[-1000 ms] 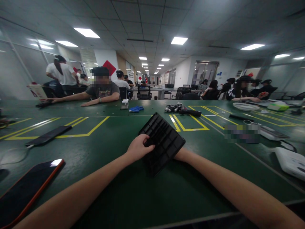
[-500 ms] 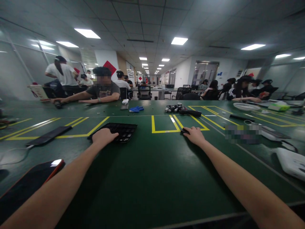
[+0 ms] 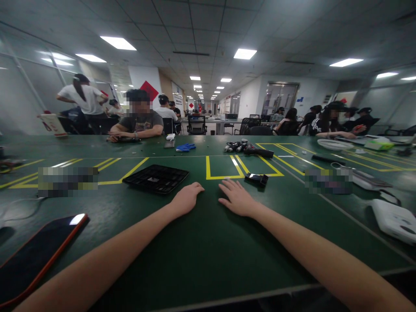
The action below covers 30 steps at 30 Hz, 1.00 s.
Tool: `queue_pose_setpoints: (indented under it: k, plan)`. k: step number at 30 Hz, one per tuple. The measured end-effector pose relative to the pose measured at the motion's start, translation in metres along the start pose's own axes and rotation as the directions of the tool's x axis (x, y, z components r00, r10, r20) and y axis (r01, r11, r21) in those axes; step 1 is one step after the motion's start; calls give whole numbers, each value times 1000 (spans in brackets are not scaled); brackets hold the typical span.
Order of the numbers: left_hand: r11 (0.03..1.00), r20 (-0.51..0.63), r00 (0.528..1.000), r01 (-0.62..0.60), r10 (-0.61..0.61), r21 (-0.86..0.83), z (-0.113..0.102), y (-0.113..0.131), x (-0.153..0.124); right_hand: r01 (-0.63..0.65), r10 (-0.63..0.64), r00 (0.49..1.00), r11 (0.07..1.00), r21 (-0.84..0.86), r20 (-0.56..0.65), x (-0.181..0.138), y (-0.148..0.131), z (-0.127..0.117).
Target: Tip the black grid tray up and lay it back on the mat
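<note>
— Tray [image 3: 156, 178] first: where does it lie?
— Flat on the green surface [image 3: 208, 242], black and ribbed into compartments, just beyond and to the left of the left hand [image 3: 186, 198], not touching it. One corner sits on a yellow floor-tape line.
— Any writing on it?
— None I can read. A red diamond sign [image 3: 149, 90] hangs on the far wall, too small to make out.
— And the hands?
— Both rest palm down, side by side, holding nothing. The left has its fingers loosely together; the right hand [image 3: 237, 199] has them spread flat. Both forearms run straight out from the near edge.
— What lies near the right one?
— A small black part [image 3: 256, 177], just past its fingertips, at the corner of a yellow-outlined box.
— Further out?
— A dark phone [image 3: 39, 255] with an orange rim at near left, a white box [image 3: 394, 219] at far right, a blue glove [image 3: 186, 147] across the surface.
</note>
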State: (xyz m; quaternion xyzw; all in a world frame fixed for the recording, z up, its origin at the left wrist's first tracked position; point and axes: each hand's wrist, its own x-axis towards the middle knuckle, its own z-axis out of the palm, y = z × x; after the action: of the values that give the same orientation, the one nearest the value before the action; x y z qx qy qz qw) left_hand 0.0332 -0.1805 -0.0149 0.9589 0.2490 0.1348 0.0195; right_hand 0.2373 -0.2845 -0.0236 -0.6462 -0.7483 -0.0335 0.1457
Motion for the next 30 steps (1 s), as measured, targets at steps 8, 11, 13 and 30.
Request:
queue_pose_setpoints:
  k: [8,11,13,30]
  plan:
    - [980,12,983,-184,185,-69,-11,36,-28,51,-56,994,997,57,95,0,-3,1]
    - [968,35,973,-223,228,-116,-13,52,-33,82,-83,994,996,17,72,1,-1,-2]
    - [974,-7,980,-201,201,-106,-12,50,-31,93,-93,996,994,-63,-3,1,8,-7]
    - [984,61,996,49,-60,169,-19,12,-11,-588,581,805,808,-32,-117,-14,119,-11]
